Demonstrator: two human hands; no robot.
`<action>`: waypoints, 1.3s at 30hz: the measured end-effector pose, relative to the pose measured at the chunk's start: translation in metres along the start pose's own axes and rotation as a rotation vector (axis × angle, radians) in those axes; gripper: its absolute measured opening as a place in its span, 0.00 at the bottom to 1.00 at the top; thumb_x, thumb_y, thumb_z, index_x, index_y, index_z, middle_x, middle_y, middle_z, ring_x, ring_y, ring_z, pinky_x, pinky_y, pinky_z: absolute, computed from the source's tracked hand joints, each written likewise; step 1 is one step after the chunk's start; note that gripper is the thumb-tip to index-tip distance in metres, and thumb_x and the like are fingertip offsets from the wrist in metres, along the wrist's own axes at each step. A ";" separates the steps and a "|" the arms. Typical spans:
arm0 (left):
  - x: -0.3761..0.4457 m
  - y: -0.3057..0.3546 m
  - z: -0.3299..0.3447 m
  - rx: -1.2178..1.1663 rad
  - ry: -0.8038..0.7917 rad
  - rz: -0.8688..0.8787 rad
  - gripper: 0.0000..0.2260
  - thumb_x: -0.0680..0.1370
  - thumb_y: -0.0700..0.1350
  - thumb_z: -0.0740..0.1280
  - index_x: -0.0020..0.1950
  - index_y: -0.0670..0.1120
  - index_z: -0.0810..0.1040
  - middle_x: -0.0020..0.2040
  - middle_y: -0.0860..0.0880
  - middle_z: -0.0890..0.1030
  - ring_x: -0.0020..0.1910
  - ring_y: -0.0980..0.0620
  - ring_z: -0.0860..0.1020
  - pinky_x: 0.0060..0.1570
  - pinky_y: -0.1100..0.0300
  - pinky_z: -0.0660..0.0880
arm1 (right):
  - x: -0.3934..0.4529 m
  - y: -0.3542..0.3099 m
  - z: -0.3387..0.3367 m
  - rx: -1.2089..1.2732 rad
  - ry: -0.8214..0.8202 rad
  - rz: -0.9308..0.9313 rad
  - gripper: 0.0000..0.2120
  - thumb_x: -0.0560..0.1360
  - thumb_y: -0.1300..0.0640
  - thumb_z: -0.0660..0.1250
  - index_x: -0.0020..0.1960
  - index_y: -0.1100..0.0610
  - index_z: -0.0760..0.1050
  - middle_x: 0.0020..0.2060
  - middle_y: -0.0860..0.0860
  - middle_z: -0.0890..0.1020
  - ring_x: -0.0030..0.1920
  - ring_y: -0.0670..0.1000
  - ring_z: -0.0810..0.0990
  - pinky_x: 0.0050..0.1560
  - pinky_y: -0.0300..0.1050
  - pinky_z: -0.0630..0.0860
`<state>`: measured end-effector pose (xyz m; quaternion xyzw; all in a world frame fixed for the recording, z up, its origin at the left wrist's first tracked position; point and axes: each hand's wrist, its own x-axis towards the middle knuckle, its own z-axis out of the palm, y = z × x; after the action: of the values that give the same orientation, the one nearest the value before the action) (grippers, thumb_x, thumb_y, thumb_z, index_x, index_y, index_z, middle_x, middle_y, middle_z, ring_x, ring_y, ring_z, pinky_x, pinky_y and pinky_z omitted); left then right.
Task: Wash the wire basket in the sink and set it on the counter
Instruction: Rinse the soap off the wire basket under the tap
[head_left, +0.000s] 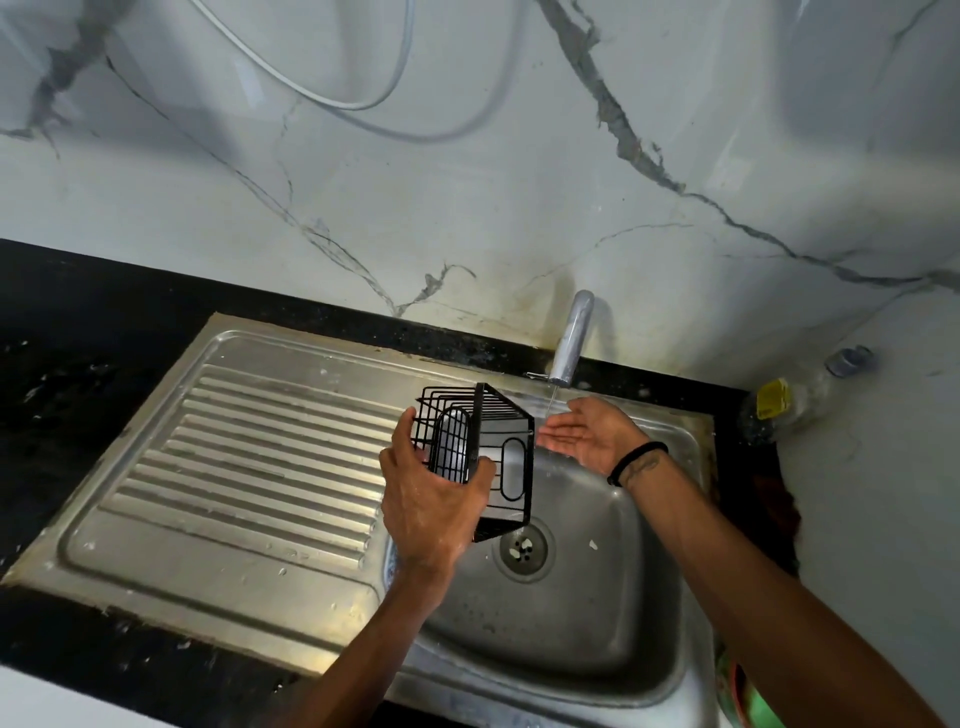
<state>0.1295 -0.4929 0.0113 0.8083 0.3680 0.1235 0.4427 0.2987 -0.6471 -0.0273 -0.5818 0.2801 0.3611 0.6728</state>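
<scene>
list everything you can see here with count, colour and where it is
wire basket: 1, black, held tilted above the sink bowl
sink: 1, steel, bowl at right, ribbed drainboard at left
tap: 1, chrome, behind the bowl, water running
counter: 1, black, around the sink
plastic bottle: 1, clear with yellow label, right back corner
hose: 1, white, on the wall
wristband: 1, black, right wrist
left hand: grips the basket
right hand: open, palm up under the stream

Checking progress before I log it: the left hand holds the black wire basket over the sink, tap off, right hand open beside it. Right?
Not quite: the tap is running. The head view shows water falling onto the open right hand. The left hand does hold the black wire basket over the sink.
</scene>
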 end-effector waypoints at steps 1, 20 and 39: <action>-0.002 0.001 -0.001 0.006 -0.014 -0.027 0.46 0.68 0.56 0.80 0.80 0.57 0.59 0.69 0.47 0.72 0.67 0.45 0.74 0.63 0.44 0.74 | -0.001 0.000 0.001 0.014 0.008 -0.002 0.14 0.86 0.58 0.55 0.53 0.68 0.73 0.61 0.69 0.77 0.62 0.67 0.78 0.68 0.59 0.75; -0.008 -0.002 -0.008 -0.056 -0.125 -0.213 0.45 0.70 0.60 0.77 0.81 0.54 0.58 0.74 0.43 0.71 0.70 0.41 0.73 0.68 0.43 0.72 | -0.007 0.001 0.008 -0.006 0.035 -0.079 0.10 0.85 0.60 0.56 0.58 0.66 0.72 0.56 0.66 0.78 0.61 0.67 0.78 0.67 0.60 0.76; 0.000 -0.013 0.024 -0.472 -0.372 -0.584 0.37 0.67 0.62 0.77 0.70 0.46 0.72 0.58 0.46 0.75 0.49 0.46 0.76 0.48 0.46 0.78 | -0.015 -0.008 -0.003 0.024 -0.018 -0.033 0.17 0.85 0.61 0.57 0.70 0.70 0.68 0.63 0.70 0.77 0.62 0.68 0.79 0.58 0.56 0.79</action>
<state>0.1361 -0.5033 -0.0135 0.5548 0.4571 -0.0741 0.6912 0.2966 -0.6532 -0.0111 -0.5748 0.2688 0.3517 0.6883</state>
